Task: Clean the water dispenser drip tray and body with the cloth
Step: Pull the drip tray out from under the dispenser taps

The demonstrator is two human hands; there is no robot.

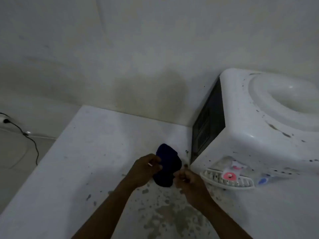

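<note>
A dark blue cloth (166,165) is held between both my hands above the white counter. My left hand (146,167) grips its left edge and my right hand (187,180) pinches its lower right edge. The white water dispenser (259,135) stands at the right, its body speckled with dark spots. Its slotted drip tray (224,180) juts out at the front, just right of my right hand. A red tap (229,175) hangs over the tray and a blue tap (263,180) sits further right.
The white counter (86,169) is stained and spotted, most heavily near the front. A dark vent panel (207,121) covers the dispenser's left side. The wall (138,49) runs behind. A black cable (31,145) trails over the floor at the far left.
</note>
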